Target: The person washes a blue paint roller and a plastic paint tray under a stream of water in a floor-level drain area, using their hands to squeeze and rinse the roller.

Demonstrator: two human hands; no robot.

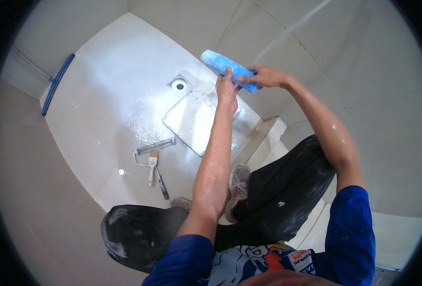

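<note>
Both my hands hold a light blue fluffy paint roller sleeve (219,62) above the floor by the wall. My left hand (226,89) grips its near side, thumb pressed on the nap. Around its right end close the fingers of my right hand (268,76). A pale streak like a jet of water (292,32) comes down from the upper right to the sleeve near my right hand. Below lies a white, wet, rectangular tray (184,124), partly hidden by my left forearm. Both forearms look wet.
On the floor lie a bare roller frame (154,146) and a paintbrush (152,168), beside my shoes. A round floor drain (178,85) is beyond the tray. A blue squeegee (58,86) leans at the left wall. A low ledge (261,138) runs at the right.
</note>
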